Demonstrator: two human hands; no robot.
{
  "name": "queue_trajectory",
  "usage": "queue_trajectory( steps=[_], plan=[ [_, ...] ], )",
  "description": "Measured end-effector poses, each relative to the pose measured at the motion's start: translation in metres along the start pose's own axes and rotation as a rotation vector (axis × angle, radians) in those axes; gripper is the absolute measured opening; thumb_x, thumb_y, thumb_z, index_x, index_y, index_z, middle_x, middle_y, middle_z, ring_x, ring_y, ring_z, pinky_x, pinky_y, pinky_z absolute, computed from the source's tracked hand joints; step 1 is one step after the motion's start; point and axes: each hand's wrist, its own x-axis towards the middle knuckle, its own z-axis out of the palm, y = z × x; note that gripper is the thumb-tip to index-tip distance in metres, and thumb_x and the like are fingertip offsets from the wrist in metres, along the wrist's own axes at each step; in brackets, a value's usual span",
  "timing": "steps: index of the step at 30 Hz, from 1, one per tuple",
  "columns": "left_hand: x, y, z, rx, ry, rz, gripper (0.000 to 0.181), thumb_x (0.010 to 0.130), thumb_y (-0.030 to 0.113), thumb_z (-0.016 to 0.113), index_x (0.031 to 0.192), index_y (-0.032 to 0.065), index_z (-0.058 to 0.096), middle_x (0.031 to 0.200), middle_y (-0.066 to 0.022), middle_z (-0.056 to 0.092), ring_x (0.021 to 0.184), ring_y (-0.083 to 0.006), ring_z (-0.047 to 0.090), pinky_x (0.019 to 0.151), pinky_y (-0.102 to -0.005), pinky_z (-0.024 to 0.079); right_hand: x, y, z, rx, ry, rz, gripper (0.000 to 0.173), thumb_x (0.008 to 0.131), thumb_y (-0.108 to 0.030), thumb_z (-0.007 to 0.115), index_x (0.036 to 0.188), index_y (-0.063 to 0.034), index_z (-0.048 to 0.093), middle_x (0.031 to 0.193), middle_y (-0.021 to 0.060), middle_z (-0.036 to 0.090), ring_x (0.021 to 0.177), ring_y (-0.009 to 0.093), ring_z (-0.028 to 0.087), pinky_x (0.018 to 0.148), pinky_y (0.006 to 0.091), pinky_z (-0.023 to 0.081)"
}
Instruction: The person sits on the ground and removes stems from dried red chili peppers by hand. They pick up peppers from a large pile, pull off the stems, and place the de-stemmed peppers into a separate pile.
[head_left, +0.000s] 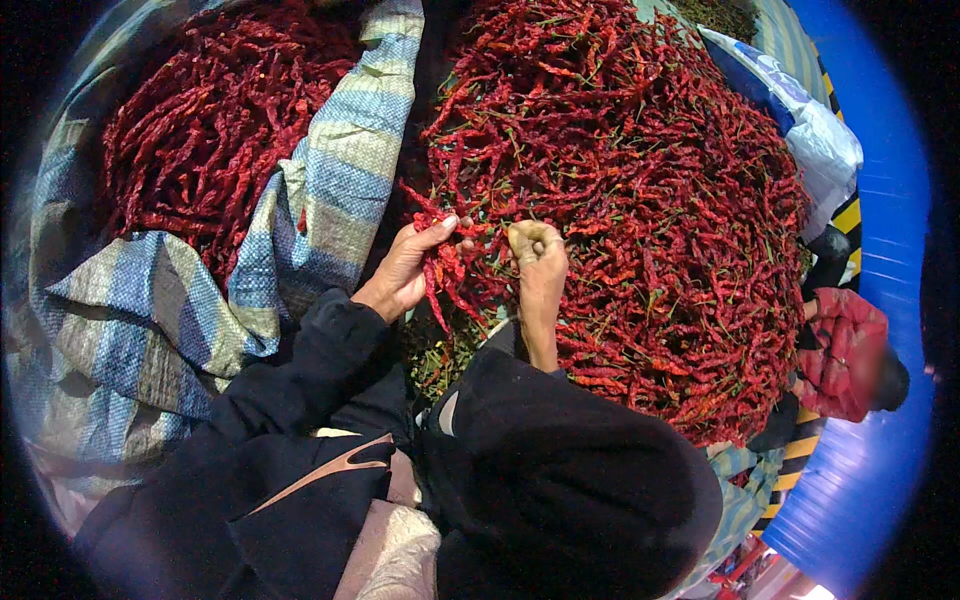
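Several dried red chili peppers (444, 276) are bunched in my left hand (409, 262), its thumb pressed over them and their tips hanging down. Close by on the right, my right hand (540, 251) is curled with thumb and fingertips pinched together. Whether anything small sits in that pinch cannot be made out. Both hands hover before a wide heap of red chilies (660, 225), many with green stems. Below them, between my legs, lies a pile of greenish stems (439, 360).
At left, a striped woven sack (341, 172) with a rolled rim holds more red chilies (217, 127). A person in a red jacket (840, 352) sits beyond the heap. A white plastic bag (825, 142) lies at its right edge, near a blue wall (892, 225) and black-yellow striping (847, 217).
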Motion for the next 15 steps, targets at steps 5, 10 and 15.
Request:
queue_trajectory(
  steps=[5, 10, 15],
  plan=[
    [-0.001, -0.002, -0.005, 0.0, -0.001, -0.009, 0.019, 0.084, 0.009, 0.056, 0.099, -0.0024, 0.055, 0.091, -0.0103, 0.061, 0.079, -0.0178, 0.062, 0.073, -0.0281, 0.054, -0.007, -0.005, 0.009, -0.661, -0.076, -0.475, 0.021, 0.076, -0.016, 0.065, 0.091, -0.0043, 0.055, 0.075, 0.0083, 0.056, 0.063, 0.022, 0.054, 0.058, 0.0331, 0.044],
    [0.001, -0.003, -0.006, -0.002, -0.01, -0.068, 0.018, 0.085, 0.012, 0.056, 0.095, -0.0024, 0.058, 0.086, -0.0089, 0.062, 0.075, -0.0161, 0.063, 0.068, -0.0262, 0.054, -0.006, 0.012, 0.009, -0.478, -0.056, -0.379, 0.016, 0.085, -0.016, 0.056, 0.092, -0.0013, 0.055, 0.074, 0.0083, 0.057, 0.063, 0.019, 0.053, 0.055, 0.0321, 0.042],
    [0.001, -0.003, -0.007, -0.007, -0.028, -0.088, 0.017, 0.085, 0.011, 0.056, 0.095, -0.0023, 0.057, 0.086, -0.0089, 0.062, 0.074, -0.0159, 0.063, 0.067, -0.0259, 0.054, -0.01, 0.005, 0.009, 0.002, -0.131, -0.013, 0.016, 0.089, -0.017, 0.051, 0.089, -0.0015, 0.055, 0.068, 0.0007, 0.052, 0.06, 0.007, 0.046, 0.052, 0.0222, 0.037]
  ],
)
